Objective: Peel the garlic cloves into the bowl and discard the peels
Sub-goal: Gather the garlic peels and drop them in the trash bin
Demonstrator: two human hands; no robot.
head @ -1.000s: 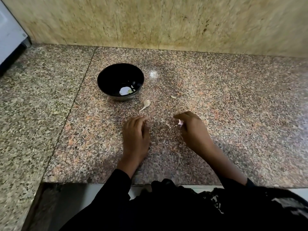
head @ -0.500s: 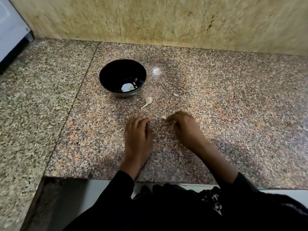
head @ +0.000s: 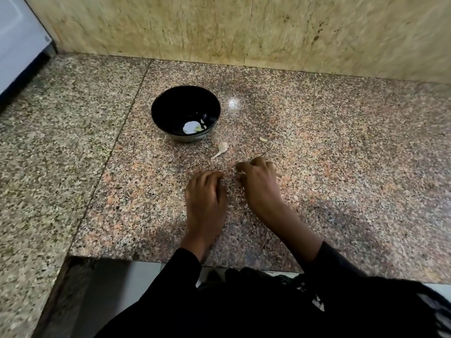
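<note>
A black bowl stands on the granite counter with a few pale peeled garlic pieces at its bottom. An unpeeled garlic clove with a thin stalk lies just right of the bowl's base, and a small pale garlic piece lies further right. My right hand is knuckles-up on the counter below the clove and pinches a thin scrap of garlic peel at its fingertips. My left hand rests palm down beside it, fingers loosely bent with their tips on the stone; nothing shows in it.
A beige stone wall closes the back of the counter. A white appliance stands at the far left. The counter's front edge runs just under my wrists, with a step down at the lower left.
My right hand has moved left toward my left hand and dropped its fingertips to the counter with the peel. The left hand has stayed in place.
</note>
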